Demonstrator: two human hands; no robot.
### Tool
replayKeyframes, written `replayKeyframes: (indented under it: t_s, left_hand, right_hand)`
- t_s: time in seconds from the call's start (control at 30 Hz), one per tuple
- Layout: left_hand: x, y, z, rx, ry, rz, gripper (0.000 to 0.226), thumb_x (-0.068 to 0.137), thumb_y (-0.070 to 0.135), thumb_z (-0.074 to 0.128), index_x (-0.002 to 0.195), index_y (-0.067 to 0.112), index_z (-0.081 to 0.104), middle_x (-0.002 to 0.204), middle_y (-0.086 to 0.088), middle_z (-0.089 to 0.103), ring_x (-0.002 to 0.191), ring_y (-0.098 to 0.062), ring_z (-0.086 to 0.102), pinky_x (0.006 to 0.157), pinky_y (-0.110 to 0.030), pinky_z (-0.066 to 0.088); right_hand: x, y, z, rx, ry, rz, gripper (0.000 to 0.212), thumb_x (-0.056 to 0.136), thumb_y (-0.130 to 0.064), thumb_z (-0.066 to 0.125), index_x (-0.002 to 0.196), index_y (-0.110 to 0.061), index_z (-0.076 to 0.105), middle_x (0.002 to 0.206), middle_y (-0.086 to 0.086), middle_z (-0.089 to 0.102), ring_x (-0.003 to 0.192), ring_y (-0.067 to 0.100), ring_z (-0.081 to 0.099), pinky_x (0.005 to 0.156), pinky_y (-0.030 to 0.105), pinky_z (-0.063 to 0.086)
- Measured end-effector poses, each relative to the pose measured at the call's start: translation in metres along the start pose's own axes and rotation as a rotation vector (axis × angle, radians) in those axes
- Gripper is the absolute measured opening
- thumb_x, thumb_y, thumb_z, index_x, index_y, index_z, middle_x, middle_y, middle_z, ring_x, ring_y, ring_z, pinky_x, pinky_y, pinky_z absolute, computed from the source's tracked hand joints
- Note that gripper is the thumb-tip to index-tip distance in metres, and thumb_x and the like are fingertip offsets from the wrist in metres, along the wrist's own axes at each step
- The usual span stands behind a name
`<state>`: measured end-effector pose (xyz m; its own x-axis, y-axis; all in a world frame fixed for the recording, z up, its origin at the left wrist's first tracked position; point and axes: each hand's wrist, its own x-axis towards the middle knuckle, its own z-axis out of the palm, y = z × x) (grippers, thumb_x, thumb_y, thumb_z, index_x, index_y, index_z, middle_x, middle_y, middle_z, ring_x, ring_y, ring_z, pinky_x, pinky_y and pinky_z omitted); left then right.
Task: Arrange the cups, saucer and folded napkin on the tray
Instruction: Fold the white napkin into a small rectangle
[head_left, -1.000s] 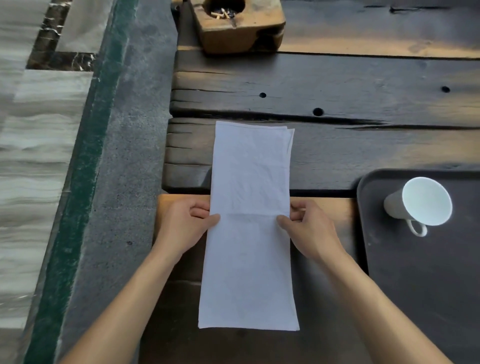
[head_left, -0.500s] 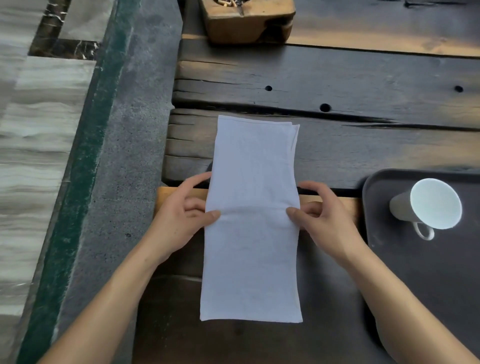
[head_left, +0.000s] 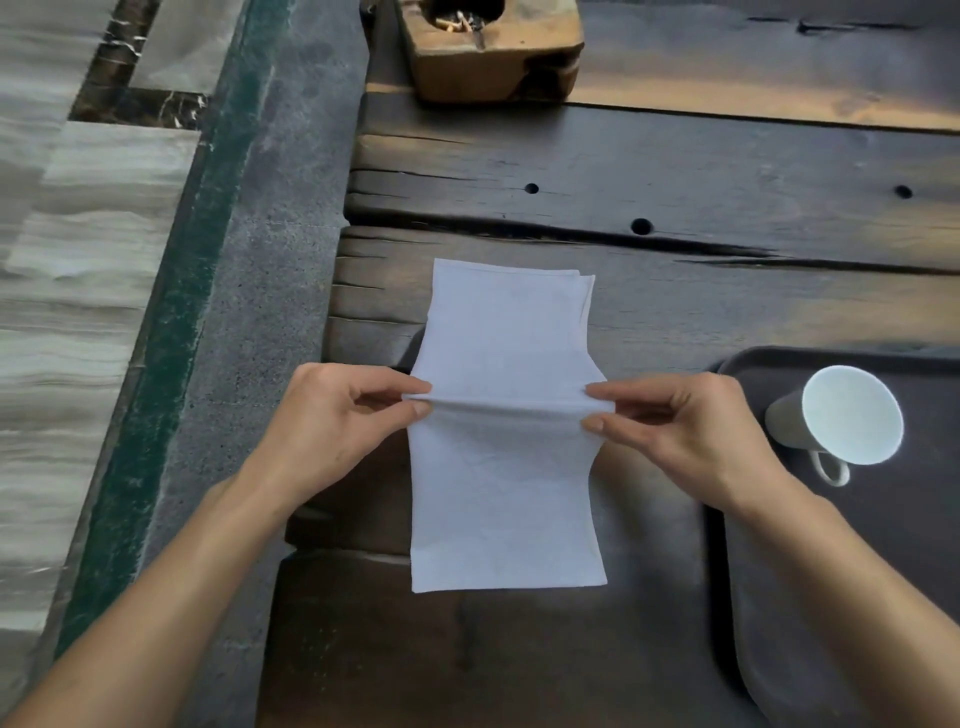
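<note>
1. Low in the frame, a long white napkin (head_left: 506, 447) is laid on the dark wooden table (head_left: 727, 171), and its near end is flat.
2. At the middle of the frame, the napkin is pinched at its left edge by the left hand (head_left: 332, 421) and at its right edge by the right hand (head_left: 685, 426). Each hand is closed on the cloth with thumb and fingertips, and a small ridge is lifted between them (a fold is likely being made there).
3. At the right of the frame, a dark tray (head_left: 831, 597) is seen with one white cup (head_left: 836, 415) lying on its side in it. No saucer is seen.
4. The fold could be made crooked if one hand is pulled harder, since the far layers are already a bit uneven at the upper right corner.
5. The cup could be bumped by the right hand, which is near it, and it could roll.
6. The table edge is just beside the left hand, so little room is left there; more bare wood is open farther up.
7. At the top, a wooden ashtray (head_left: 493, 57) is kept well apart.
</note>
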<state>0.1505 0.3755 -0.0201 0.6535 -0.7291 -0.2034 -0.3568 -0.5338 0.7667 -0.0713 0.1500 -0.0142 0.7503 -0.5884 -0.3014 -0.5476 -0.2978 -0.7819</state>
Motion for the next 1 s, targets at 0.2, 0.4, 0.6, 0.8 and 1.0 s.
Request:
replayKeyframes:
  t_s: [0.2, 0.4, 0.6, 0.8, 1.0]
  left_hand:
    - [0.01, 0.011, -0.009, 0.131, 0.024, 0.219, 0.014, 0.084, 0.022, 0.082, 0.097, 0.019, 0.084, 0.089, 0.006, 0.071, 0.083, -0.009, 0.068, 0.075, -0.016, 0.053]
    - [0.039, 0.043, -0.034, 0.119, 0.004, 0.244, 0.01, 0.087, 0.021, 0.079, 0.097, 0.019, 0.082, 0.091, 0.009, 0.077, 0.08, -0.005, 0.07, 0.078, -0.024, 0.057]
    - [0.079, 0.091, -0.067, 0.14, 0.13, 0.35, 0.006, 0.09, 0.026, 0.076, 0.095, 0.027, 0.08, 0.08, 0.006, 0.075, 0.066, 0.005, 0.062, 0.066, -0.004, 0.041]
    - [0.082, 0.11, -0.085, 0.073, 0.188, 0.398, 0.018, 0.089, 0.022, 0.078, 0.107, 0.02, 0.08, 0.094, 0.002, 0.079, 0.087, -0.01, 0.076, 0.086, -0.031, 0.062]
    - [0.031, 0.054, -0.031, 0.073, 0.181, 0.389, 0.025, 0.085, 0.008, 0.079, 0.109, 0.014, 0.079, 0.105, 0.004, 0.076, 0.098, -0.002, 0.071, 0.09, -0.018, 0.057]
  right_hand:
    - [0.012, -0.01, -0.013, -0.208, 0.121, -0.224, 0.014, 0.08, -0.029, 0.083, 0.093, -0.03, 0.081, 0.085, -0.011, 0.066, 0.076, 0.007, 0.066, 0.071, 0.008, 0.045]
    - [0.03, -0.037, -0.038, -0.161, 0.199, -0.248, 0.007, 0.085, -0.029, 0.078, 0.087, -0.035, 0.076, 0.086, -0.012, 0.073, 0.076, 0.008, 0.068, 0.073, 0.015, 0.05]
    - [0.053, -0.078, -0.067, -0.137, 0.352, -0.314, 0.013, 0.085, -0.032, 0.078, 0.096, -0.024, 0.079, 0.078, -0.002, 0.075, 0.069, 0.007, 0.069, 0.073, 0.03, 0.059]
    - [0.058, -0.098, -0.084, -0.195, 0.4, -0.395, 0.013, 0.086, -0.03, 0.077, 0.098, -0.024, 0.078, 0.077, -0.01, 0.071, 0.064, -0.004, 0.064, 0.065, 0.008, 0.048]
    - [0.025, -0.05, -0.041, -0.275, 0.364, -0.37, 0.011, 0.084, -0.016, 0.078, 0.094, -0.02, 0.076, 0.085, -0.008, 0.073, 0.074, 0.009, 0.071, 0.078, 0.031, 0.057]
